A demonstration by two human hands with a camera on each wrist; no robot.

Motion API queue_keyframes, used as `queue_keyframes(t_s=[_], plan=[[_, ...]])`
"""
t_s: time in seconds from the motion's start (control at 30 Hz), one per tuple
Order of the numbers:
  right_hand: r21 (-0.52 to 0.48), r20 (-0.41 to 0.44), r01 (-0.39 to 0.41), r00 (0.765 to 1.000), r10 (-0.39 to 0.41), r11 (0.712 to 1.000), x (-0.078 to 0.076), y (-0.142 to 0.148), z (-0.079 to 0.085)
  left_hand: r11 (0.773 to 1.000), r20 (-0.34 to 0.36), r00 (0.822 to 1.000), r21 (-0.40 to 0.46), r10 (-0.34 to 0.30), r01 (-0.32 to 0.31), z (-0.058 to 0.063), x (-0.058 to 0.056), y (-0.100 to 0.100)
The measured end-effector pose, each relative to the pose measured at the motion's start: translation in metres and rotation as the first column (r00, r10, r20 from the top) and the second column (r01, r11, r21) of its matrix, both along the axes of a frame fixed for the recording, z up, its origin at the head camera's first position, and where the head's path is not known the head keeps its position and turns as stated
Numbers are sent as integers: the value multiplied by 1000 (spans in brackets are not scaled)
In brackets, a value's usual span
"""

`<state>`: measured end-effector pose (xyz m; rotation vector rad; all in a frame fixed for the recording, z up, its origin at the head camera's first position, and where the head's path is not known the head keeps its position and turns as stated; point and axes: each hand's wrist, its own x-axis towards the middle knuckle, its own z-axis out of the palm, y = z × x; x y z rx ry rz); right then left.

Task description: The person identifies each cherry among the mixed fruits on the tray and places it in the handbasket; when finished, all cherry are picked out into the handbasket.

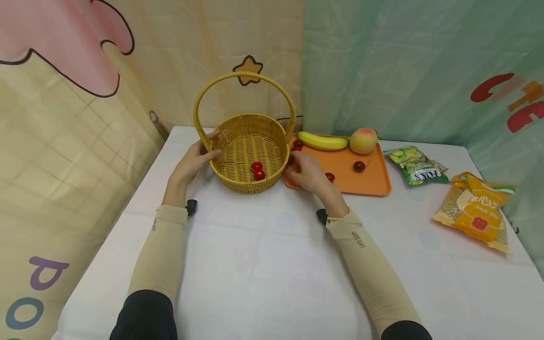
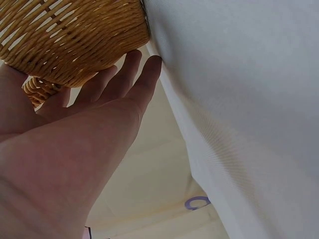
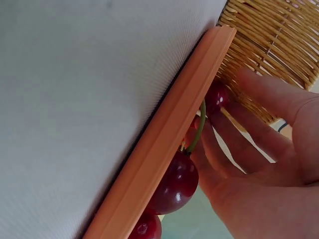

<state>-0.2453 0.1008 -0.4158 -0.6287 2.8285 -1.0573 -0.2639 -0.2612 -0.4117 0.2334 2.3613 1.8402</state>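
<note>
A yellow wicker basket (image 1: 250,185) with a tall arched handle stands upright on the white table, with two bright red cherries (image 1: 258,171) inside. My left hand (image 1: 191,163) holds the basket's left side at the handle's base, thumb over the rim and the other fingers along the outer wall. On the right, my right hand (image 1: 310,172) reaches over the left end of an orange tray (image 1: 348,182), beside the basket. Its fingertips are at a dark cherry (image 3: 217,96) by the tray's edge. The thumb lies apart from that cherry, close to the basket wall.
The tray also bears a banana (image 1: 322,141), a peach (image 1: 363,140) and several cherries, one dark with a stem (image 1: 359,166). Right of it lie a green snack packet (image 1: 418,166) and an orange-yellow bag (image 1: 476,210). Printed curtains (image 1: 382,66) hang behind the table.
</note>
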Motion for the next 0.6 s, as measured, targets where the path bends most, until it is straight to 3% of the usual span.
queue_keyframes(t_s=[0.17, 0.33, 0.6], plan=[[36, 8, 8, 1000, -8, 999, 1, -2, 0, 1000, 26, 1000, 7, 3, -3, 8, 5, 2], [79, 6, -26, 1000, 25, 997, 1, 1, 4, 1000, 12, 1000, -9, 4, -4, -1, 0, -1], [-85, -108, 58, 992, -67, 995, 7, 24, 30, 1000, 13, 1000, -21, 6, -6, -2, -1, -1]])
